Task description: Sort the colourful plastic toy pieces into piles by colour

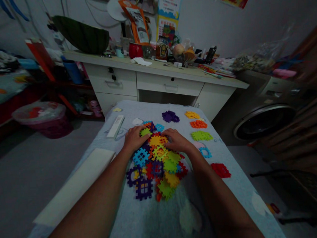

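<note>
A heap of interlocking plastic tiles (pixel 141 157) in purple, blue, red, yellow and green lies in the middle of the cloth-covered table. At its far left edge my left hand (pixel 133 138) has its fingers and thumb around a green tile (pixel 145 132). My right hand (pixel 178 140) rests at the heap's far right side, thumb and fingers apart, beside a yellow-orange tile (pixel 156 140). Its fingertips are partly hidden among the tiles. Sorted tiles lie farther out: a purple group (pixel 170 116), then yellow (pixel 192 115), orange (pixel 198 124), green (pixel 201 135), blue (pixel 205 152) and red (pixel 221 170) down the right side.
A white narrow box (pixel 115 127) and a long white board (pixel 77 186) lie on the table's left side. Beyond stands a white desk (pixel 115 79) with a watermelon piece (pixel 82 34) and jars. A washing machine (pixel 267 104) is at right, a pink bin (pixel 44 119) at left.
</note>
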Tool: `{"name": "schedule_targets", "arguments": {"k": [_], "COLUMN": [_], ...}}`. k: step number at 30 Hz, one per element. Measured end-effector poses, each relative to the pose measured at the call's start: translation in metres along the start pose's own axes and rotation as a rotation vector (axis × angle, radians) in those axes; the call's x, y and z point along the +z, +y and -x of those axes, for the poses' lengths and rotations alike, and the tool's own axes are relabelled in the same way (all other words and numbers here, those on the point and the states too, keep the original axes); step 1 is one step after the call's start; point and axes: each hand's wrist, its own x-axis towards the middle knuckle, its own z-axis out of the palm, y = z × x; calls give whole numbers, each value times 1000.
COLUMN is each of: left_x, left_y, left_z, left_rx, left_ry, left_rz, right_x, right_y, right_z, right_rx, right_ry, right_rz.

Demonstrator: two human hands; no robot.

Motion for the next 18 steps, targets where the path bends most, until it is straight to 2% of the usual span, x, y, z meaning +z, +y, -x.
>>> {"name": "schedule_targets", "arguments": {"k": [9,18], "left_x": [3,3], "left_y": [-4,-4], "left_z": [0,-1], "left_rx": [3,13], "left_ry": [9,1], "left_rz": [12,6], "right_x": [3,5], "right_y": [-4,-3], "right_z": [-3,-1], "right_rx": [24,37], "right_ry": [-55,-49], "right_rz": [90,49]}}
